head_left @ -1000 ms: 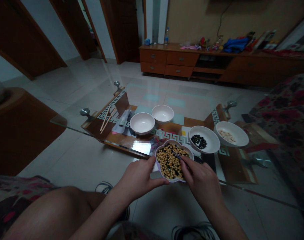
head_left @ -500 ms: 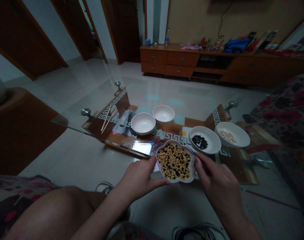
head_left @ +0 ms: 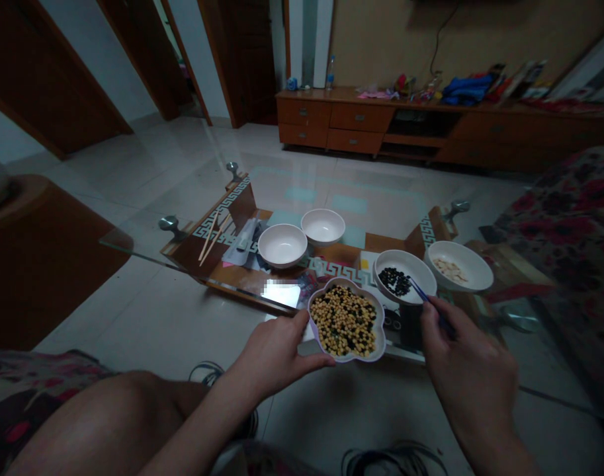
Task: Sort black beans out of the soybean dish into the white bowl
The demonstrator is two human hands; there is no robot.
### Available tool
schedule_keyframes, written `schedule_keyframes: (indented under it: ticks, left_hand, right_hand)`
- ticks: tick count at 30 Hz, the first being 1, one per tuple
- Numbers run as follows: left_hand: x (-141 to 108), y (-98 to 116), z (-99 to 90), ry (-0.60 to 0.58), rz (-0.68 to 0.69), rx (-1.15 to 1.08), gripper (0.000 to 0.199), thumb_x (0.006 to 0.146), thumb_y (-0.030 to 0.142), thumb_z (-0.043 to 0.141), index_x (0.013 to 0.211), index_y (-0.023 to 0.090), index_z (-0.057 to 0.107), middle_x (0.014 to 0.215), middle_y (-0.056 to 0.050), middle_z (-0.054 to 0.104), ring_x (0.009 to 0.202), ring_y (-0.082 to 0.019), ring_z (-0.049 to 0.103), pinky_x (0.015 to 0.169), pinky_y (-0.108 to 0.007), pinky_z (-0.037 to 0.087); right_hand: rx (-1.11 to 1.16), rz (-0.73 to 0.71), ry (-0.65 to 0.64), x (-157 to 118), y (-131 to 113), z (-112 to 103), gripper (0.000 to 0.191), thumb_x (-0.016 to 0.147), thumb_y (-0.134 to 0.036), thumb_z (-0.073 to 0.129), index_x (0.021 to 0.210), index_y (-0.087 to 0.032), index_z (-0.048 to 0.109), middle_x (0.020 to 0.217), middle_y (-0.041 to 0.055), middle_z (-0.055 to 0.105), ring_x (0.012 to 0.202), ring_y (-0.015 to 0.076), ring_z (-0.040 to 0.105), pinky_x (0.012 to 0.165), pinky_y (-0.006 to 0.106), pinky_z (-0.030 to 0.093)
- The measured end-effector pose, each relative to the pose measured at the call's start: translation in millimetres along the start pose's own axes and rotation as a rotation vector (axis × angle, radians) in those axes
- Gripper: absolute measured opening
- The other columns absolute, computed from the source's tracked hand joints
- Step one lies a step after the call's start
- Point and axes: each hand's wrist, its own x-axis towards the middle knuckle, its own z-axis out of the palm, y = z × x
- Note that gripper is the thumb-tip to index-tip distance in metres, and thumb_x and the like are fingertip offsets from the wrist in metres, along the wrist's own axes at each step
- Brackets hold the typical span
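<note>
My left hand [head_left: 279,347] grips the left edge of a scalloped, flower-shaped bowl [head_left: 381,334], thumb below and fingers at the rim. Yellow beans [head_left: 344,317] mixed with black beans fill this bowl. My right hand [head_left: 468,367] is closed on slim dark-blue tweezers [head_left: 423,294]. Their tips reach over a round white bowl [head_left: 421,274] that holds a small heap of black beans [head_left: 395,281]. Whether a bean sits between the tips is too small to tell. Just right of it, another white bowl [head_left: 480,271] contains pale, flat pieces [head_left: 449,269].
Two white bowls [head_left: 282,246] with nothing in them stand left of centre on the glass table [head_left: 182,198]. Wooden chopsticks [head_left: 214,239] lie at the left. A bright reflective patch [head_left: 280,293] shows near the front edge. A cluttered wooden cabinet [head_left: 354,119] runs along the wall.
My right hand has moved right with the tweezers, from the scalloped bowl's rim to above the bowl of black beans. My left hand and its bowl stay nearly still.
</note>
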Motion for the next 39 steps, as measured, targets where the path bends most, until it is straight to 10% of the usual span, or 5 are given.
schedule_keyframes:
  ticks: [39]
  left_hand:
    - [-1.7, 10.2, 6.0, 0.099, -0.129, -0.073, 0.067, 0.083, 0.077, 0.06, 0.116, 0.019, 0.06, 0.084, -0.009, 0.073, 0.082, -0.03, 0.071, 0.065, -0.031, 0.045]
  right_hand:
    - [0.144, -0.007, -0.099, -7.0, -11.8, -1.2, 0.052, 0.102, -0.05, 0.038, 0.107, -0.017, 0.078, 0.07, 0.0087, 0.074, 0.055, 0.0202, 0.062, 0.057, 0.03, 0.039]
